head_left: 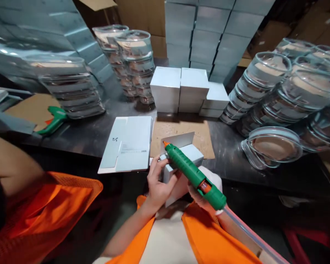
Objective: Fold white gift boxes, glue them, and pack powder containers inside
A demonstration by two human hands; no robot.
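Observation:
A green hot glue gun [191,170] with an orange tip lies across my right hand [200,194], which grips it from below; a glove-like white covering shows on that hand. The nozzle points up and left over a small white box [194,152] with one flap [178,141] raised. My left hand [161,181] has its fingers curled round the box's left side and steadies it. The box's lower part is partly hidden behind the glue gun and my hands. Left of it lies a stack of flat white cartons [133,146].
Brown cardboard [206,135] lies under the box. White boxes [166,84] stand behind it. Stacks of clear round containers [266,69] rise at right, more containers [136,44] at back left. Another green glue gun [55,119] lies at left, near a co-worker's arm [11,157].

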